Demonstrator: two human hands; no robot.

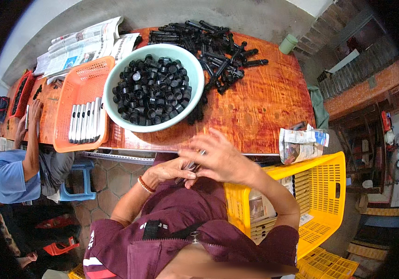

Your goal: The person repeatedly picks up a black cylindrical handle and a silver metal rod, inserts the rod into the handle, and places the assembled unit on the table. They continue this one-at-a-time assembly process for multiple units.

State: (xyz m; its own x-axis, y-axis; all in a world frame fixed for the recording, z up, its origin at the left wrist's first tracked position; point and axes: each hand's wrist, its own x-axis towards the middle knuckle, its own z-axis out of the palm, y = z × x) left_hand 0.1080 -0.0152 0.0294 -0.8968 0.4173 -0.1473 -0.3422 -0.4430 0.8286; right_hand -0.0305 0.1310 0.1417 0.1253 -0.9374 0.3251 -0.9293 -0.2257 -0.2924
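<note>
Close in front of my body, near the table's front edge, my two hands meet. My left hand (169,170), with a beaded bracelet at its wrist, is closed around a small dark, shiny piece (188,168). Fingers hide most of that piece, so its exact kind cannot be made out. Over it reaches my right hand (220,157), wearing a ring, its fingers apart and curved toward the left hand. Beyond the hands stands a pale green basin (199,95) full of short black caps (150,93).
An orange basket (62,111) holds several silver tubes (85,122). Black rod-like parts (218,60) lie piled on the wooden table (269,107). A newspaper packet (302,145) sits at its right corner, above a yellow crate (329,200). Another person (13,174) works at left.
</note>
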